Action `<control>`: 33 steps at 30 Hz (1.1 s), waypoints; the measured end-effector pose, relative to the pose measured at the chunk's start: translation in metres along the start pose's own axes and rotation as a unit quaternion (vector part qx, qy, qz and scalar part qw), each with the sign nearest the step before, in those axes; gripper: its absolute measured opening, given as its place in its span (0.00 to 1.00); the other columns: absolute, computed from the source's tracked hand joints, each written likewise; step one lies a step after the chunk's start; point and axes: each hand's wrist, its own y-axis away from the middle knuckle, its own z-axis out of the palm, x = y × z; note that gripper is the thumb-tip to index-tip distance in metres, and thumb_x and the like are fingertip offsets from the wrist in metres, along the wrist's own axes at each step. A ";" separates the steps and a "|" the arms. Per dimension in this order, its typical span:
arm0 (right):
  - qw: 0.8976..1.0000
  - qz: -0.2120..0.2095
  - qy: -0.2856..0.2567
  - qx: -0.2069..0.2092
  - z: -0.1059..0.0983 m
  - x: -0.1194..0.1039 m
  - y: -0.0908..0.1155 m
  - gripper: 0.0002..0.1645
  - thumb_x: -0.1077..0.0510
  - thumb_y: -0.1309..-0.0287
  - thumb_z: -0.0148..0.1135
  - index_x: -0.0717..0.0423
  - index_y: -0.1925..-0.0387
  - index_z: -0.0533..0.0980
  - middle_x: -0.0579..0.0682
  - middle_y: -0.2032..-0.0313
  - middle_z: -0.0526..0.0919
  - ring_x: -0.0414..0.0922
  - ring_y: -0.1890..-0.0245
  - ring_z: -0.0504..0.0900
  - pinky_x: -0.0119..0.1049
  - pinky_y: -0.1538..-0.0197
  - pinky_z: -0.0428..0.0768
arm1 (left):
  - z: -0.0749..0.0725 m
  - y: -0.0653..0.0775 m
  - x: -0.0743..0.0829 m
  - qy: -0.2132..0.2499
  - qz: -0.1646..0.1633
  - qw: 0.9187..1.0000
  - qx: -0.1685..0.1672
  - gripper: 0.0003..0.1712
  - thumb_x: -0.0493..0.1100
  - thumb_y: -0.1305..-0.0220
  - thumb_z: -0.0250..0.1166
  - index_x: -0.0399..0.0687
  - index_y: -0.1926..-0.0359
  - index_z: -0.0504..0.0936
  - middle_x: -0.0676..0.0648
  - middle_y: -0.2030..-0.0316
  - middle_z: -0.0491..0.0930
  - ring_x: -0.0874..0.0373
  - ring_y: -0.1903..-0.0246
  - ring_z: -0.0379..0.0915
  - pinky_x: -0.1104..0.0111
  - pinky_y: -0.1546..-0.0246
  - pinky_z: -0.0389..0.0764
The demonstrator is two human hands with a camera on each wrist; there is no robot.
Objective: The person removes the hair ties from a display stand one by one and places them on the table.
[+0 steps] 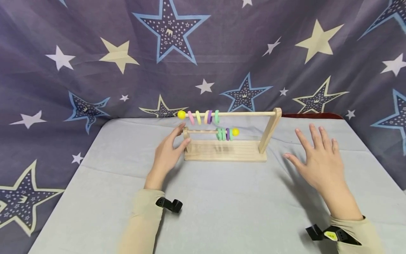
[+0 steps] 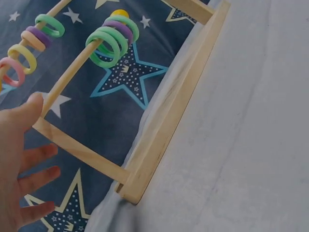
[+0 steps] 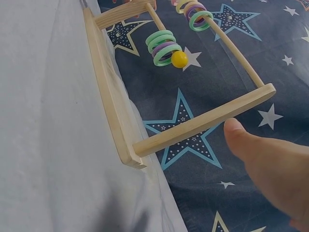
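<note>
Wooden rack (image 1: 225,156) stands upright near the far edge of a table with a pale cloth (image 1: 222,204), roughly midway between the hands. Its upper rod (image 1: 247,114) runs left from the tall right post (image 1: 270,130) to a yellow ball (image 1: 181,114) and carries 5 rings: pink, yellow, peach, purple and green. The lower rod (image 1: 201,132) runs right from the short left post (image 2: 82,150) and bears 4 rings, 3 green and 1 purple, beside a 2nd yellow ball (image 1: 235,131). The left hand (image 1: 168,151) reaches around the short post with fingers extended; whether it touches is unclear. The right hand (image 1: 323,165) is spread, holding nothing, right of the rack. Behind hangs a dark star-patterned curtain (image 1: 228,42).
</note>
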 end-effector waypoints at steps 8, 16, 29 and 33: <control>0.999 -0.002 -0.015 0.047 -0.008 -0.001 -0.002 0.46 0.37 0.40 0.63 0.49 0.27 0.61 0.66 0.29 0.57 0.63 0.27 0.51 0.67 0.33 0.49 | 0.010 -0.002 -0.003 0.053 0.001 0.999 0.007 0.29 0.57 0.28 0.57 0.68 0.28 0.65 0.48 0.43 0.80 0.52 0.44 0.76 0.54 0.43 0.72; 0.983 0.013 -0.058 0.175 -0.009 -0.013 -0.001 0.35 0.45 0.46 0.70 0.57 0.40 0.75 0.65 0.48 0.78 0.65 0.46 0.72 0.61 0.44 0.66 | 0.008 -0.004 -0.007 0.077 0.017 0.997 0.005 0.31 0.52 0.28 0.59 0.62 0.28 0.65 0.45 0.42 0.80 0.52 0.45 0.77 0.54 0.42 0.73; 0.961 -0.036 -0.146 0.233 -0.003 -0.044 0.001 0.27 0.55 0.50 0.74 0.57 0.46 0.80 0.57 0.61 0.84 0.55 0.61 0.81 0.52 0.64 0.73 | 0.006 -0.005 -0.002 0.105 0.001 0.994 -0.013 0.29 0.47 0.28 0.59 0.59 0.29 0.66 0.42 0.43 0.79 0.50 0.44 0.76 0.53 0.44 0.73; 0.957 -0.048 -0.183 0.221 0.004 -0.055 0.000 0.25 0.58 0.49 0.74 0.57 0.48 0.80 0.55 0.61 0.85 0.52 0.62 0.82 0.49 0.64 0.73 | 0.007 -0.005 -0.003 0.121 -0.002 0.993 -0.010 0.28 0.46 0.28 0.60 0.59 0.29 0.66 0.41 0.43 0.79 0.51 0.45 0.76 0.55 0.45 0.74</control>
